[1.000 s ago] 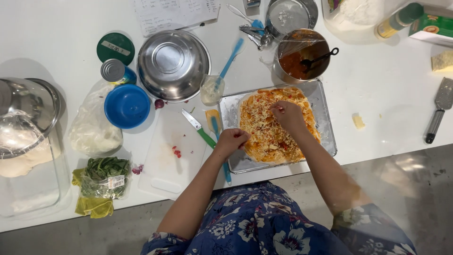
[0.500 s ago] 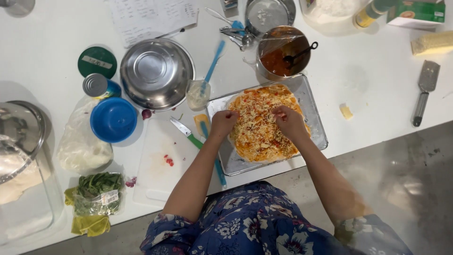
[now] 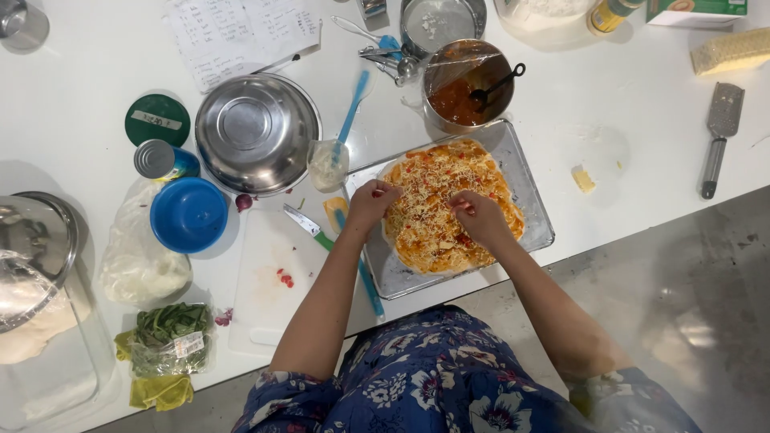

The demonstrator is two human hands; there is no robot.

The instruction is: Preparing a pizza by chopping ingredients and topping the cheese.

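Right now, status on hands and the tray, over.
Both hands on the round cheese-topped pizza: left hand at its near-left edge, right hand over its middle. Pizza sits in rectangular metal tray. Green-handled knife beside left wrist.

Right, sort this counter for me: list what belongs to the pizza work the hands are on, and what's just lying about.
In use:
left hand
right hand
pizza with grated cheese
baking tray
sauce pot

Lying about:
steel bowl
blue bowl
tin can
grater
cheese block
bag of greens
paper sheet
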